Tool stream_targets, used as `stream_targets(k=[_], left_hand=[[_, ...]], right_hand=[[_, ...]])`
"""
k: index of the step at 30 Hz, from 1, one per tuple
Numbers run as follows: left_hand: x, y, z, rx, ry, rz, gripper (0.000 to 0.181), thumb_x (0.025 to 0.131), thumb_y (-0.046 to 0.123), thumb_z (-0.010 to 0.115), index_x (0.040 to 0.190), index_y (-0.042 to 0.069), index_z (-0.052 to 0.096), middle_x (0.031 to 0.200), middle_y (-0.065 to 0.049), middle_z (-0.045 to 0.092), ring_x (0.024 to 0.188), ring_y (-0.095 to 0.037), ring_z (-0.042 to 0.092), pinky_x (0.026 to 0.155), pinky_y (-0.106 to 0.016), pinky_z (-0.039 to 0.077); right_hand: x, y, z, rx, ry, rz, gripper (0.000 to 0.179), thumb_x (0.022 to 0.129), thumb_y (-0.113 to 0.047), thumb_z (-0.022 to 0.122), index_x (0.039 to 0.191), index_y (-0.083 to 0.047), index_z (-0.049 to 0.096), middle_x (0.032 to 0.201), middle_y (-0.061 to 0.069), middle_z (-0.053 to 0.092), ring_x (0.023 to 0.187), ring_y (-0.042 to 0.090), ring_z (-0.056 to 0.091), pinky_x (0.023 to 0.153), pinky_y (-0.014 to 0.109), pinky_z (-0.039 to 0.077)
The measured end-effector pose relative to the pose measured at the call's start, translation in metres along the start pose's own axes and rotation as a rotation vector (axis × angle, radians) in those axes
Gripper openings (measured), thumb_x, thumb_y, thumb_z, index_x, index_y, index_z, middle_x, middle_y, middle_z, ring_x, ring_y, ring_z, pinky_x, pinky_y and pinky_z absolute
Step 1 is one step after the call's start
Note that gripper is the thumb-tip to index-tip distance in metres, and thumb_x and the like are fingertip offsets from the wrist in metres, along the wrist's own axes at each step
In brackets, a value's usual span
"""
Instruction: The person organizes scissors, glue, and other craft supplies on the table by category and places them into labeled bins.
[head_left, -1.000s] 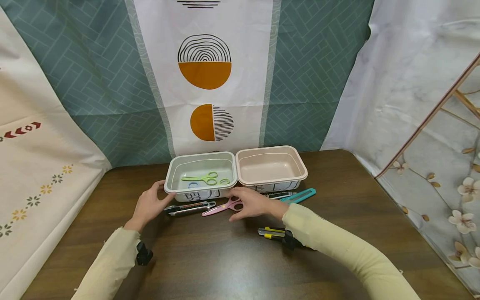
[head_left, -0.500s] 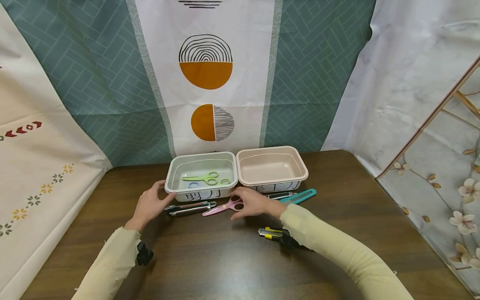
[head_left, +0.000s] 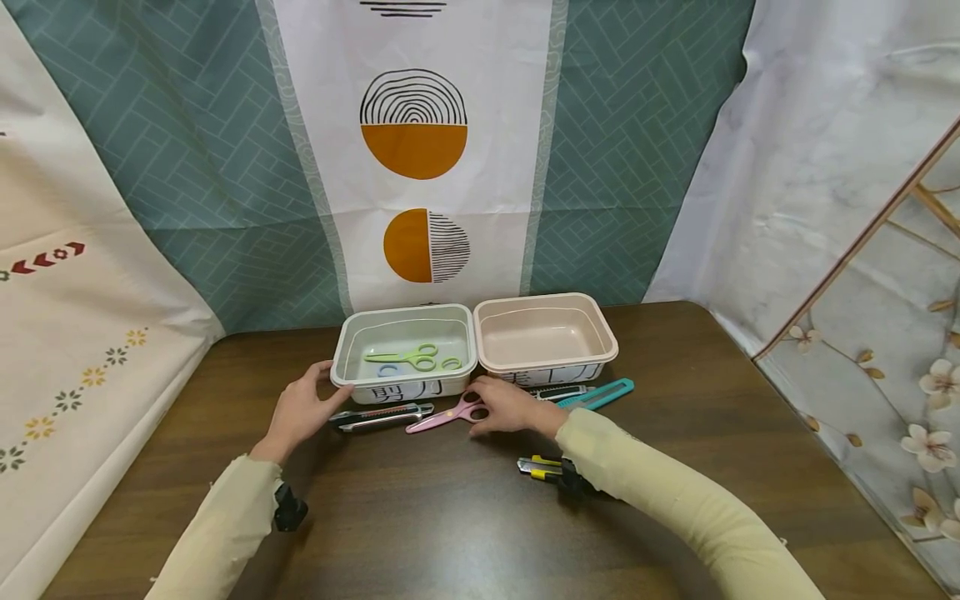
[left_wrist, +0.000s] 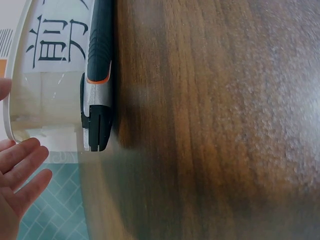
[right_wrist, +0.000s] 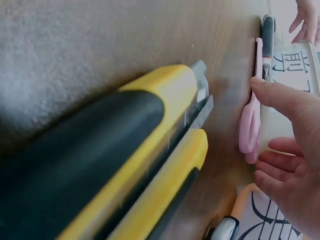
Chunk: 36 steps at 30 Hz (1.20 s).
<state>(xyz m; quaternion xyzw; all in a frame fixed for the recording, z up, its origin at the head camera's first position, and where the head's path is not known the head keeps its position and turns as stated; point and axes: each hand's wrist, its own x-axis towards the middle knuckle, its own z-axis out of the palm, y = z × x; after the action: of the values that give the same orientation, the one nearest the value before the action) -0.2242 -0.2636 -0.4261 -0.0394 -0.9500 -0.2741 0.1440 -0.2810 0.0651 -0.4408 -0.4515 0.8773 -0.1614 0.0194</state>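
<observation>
My left hand is at the left front corner of a grey-green bin, its fingers extended beside the rim. A black and silver utility knife lies in front of that bin. Pink scissors lie on the table to the right of the knife. Over their handle loops is my right hand; in the right wrist view its thumb overlaps the scissors near the pivot. The other fingers are loosely bent near the loops, without visibly closing round them. Green scissors lie inside the grey-green bin.
A pink-beige bin stands against the grey-green one. Before it lie another utility knife and a teal cutter. Yellow and black cutters lie under my right forearm. A patterned cloth hangs behind the table.
My right thumb has drawn slightly closer to the pink scissors' handle. The left hand and the things on the table have stayed in place; the whole view shifts slightly.
</observation>
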Motion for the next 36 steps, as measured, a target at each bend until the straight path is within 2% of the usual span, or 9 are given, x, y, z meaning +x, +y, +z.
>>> stream_targets(k=[7, 15, 19, 25, 31, 36], left_hand=[[0.0004, 0.0010, -0.0005, -0.003, 0.001, 0.004, 0.061, 0.085, 0.040, 0.060, 0.126, -0.002, 0.044, 0.115, -0.022, 0.058, 0.103, -0.038, 0.054, 0.084, -0.054, 0.039], [0.0015, 0.0001, 0.0002, -0.008, -0.010, 0.005, 0.063, 0.085, 0.042, 0.058, 0.127, -0.002, 0.043, 0.117, -0.023, 0.057, 0.105, -0.038, 0.053, 0.085, -0.054, 0.039], [0.0019, -0.0003, 0.0000, -0.010, -0.016, 0.005, 0.063, 0.085, 0.042, 0.058, 0.127, -0.002, 0.043, 0.117, -0.023, 0.056, 0.106, -0.038, 0.053, 0.085, -0.054, 0.038], [0.0023, 0.0004, -0.0007, -0.009, -0.019, -0.001, 0.063, 0.085, 0.042, 0.059, 0.127, -0.002, 0.043, 0.117, -0.023, 0.056, 0.107, -0.039, 0.052, 0.086, -0.055, 0.038], [0.0018, 0.0007, -0.0005, -0.011, -0.021, -0.006, 0.064, 0.085, 0.043, 0.058, 0.127, -0.002, 0.043, 0.118, -0.024, 0.056, 0.108, -0.039, 0.052, 0.087, -0.055, 0.037], [0.0017, -0.0002, 0.0003, -0.012, -0.020, -0.005, 0.064, 0.085, 0.043, 0.058, 0.127, -0.002, 0.042, 0.118, -0.023, 0.056, 0.108, -0.039, 0.052, 0.087, -0.055, 0.038]], right_hand=[[0.0017, 0.0003, -0.0009, -0.001, -0.016, 0.017, 0.052, 0.071, -0.025, 0.074, 0.112, 0.002, 0.056, 0.108, 0.012, 0.057, 0.096, 0.019, 0.053, 0.085, 0.032, 0.042], [0.0024, 0.0008, -0.0007, -0.046, -0.035, 0.041, 0.055, 0.072, -0.026, 0.074, 0.114, 0.004, 0.055, 0.110, 0.012, 0.056, 0.099, 0.020, 0.053, 0.087, 0.032, 0.042], [0.0015, -0.0002, -0.0027, -0.032, -0.054, 0.057, 0.058, 0.071, -0.027, 0.075, 0.115, 0.005, 0.056, 0.109, 0.012, 0.055, 0.092, 0.018, 0.052, 0.082, 0.031, 0.043], [-0.0007, -0.0012, -0.0059, 0.000, -0.075, 0.026, 0.051, 0.067, -0.029, 0.078, 0.105, 0.002, 0.062, 0.096, 0.008, 0.054, 0.082, 0.016, 0.049, 0.072, 0.026, 0.042], [-0.0023, 0.0016, -0.0043, -0.040, -0.079, 0.010, 0.050, 0.064, -0.034, 0.078, 0.099, -0.001, 0.064, 0.094, 0.005, 0.056, 0.084, 0.015, 0.051, 0.074, 0.025, 0.042], [-0.0045, 0.0046, -0.0006, -0.066, -0.046, -0.024, 0.051, 0.061, -0.038, 0.078, 0.095, -0.002, 0.064, 0.089, 0.003, 0.055, 0.082, 0.014, 0.051, 0.072, 0.024, 0.042]])
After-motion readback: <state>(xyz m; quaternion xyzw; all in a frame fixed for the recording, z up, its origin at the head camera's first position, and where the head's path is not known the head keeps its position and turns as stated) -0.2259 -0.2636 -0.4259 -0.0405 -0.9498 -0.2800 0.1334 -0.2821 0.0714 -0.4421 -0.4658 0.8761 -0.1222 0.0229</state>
